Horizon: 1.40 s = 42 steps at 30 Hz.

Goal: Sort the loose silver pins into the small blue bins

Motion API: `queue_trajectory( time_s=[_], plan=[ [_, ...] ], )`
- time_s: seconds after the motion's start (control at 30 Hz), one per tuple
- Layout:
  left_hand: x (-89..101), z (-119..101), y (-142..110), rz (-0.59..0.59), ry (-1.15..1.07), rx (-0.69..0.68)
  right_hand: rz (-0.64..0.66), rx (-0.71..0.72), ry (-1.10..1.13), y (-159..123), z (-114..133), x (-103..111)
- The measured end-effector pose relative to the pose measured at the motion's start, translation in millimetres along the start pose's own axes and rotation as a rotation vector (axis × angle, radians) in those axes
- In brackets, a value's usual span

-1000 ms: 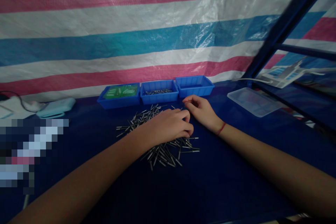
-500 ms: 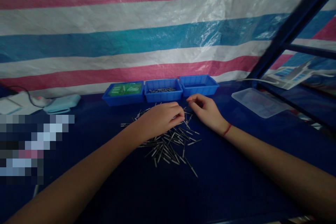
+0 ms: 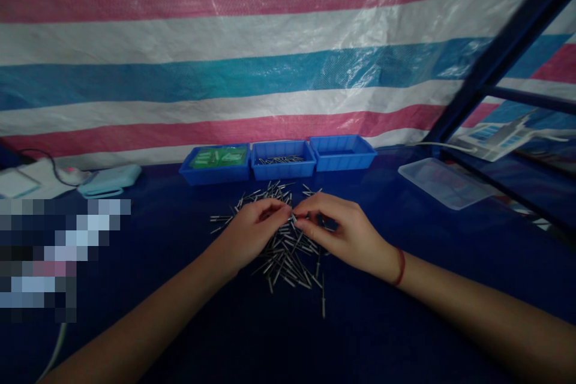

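A loose pile of blind rivets (image 3: 288, 258), silver with thin pins, lies on the dark blue table. Over its middle my left hand (image 3: 258, 228) is closed in a pinch, thumb against fingertips. My right hand (image 3: 348, 228), with a red cord at the wrist, pinches from the other side, so the fingertips of both hands nearly meet. A small silver rivet (image 3: 293, 218) shows between them; how each hand grips it is partly hidden. Behind the pile, the middle blue bin (image 3: 283, 169) holds more rivets.
The left blue bin (image 3: 215, 175) contains green packets, and the right blue bin (image 3: 344, 160) stands beside the middle one. A clear plastic lid (image 3: 445, 183) lies at right, near a blue metal frame (image 3: 477, 78). A light blue case (image 3: 110, 180) sits at left. Striped sheeting (image 3: 270, 78) hangs behind.
Both hands have come lower, toward me, and their fingertips have met over the pile. My right hand has moved left, my left hand slightly left. A rivet at the near edge has shifted.
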<state>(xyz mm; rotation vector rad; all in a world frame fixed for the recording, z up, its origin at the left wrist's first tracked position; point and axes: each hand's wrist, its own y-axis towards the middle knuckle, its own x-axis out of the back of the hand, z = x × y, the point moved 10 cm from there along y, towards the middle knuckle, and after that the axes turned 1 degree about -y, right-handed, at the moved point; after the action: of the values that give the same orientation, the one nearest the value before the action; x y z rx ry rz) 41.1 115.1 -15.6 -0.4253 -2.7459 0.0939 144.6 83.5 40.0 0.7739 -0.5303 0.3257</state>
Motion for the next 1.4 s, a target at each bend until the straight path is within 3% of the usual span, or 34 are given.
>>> queue_trajectory(
  time_s=[0.13, 0.37, 0.67, 1.4],
  plan=[
    [-4.6, -8, -2, 0.006, -0.039, -0.098, -0.009, -0.001, 0.041, -1, 5, 1],
    [-27.2, -5, -14, 0.149, -0.260, -0.044, -0.117, -0.285, 0.302, -5, -22, 2],
    [-19.3, -11, -17, 0.026, -0.133, -0.224, -0.165, -0.305, 0.400, -7, -24, 4],
    [5.7, -31, -30, -0.237, 0.082, -0.389, -0.195, -0.290, 0.307, -9, -22, 9]
  ],
)
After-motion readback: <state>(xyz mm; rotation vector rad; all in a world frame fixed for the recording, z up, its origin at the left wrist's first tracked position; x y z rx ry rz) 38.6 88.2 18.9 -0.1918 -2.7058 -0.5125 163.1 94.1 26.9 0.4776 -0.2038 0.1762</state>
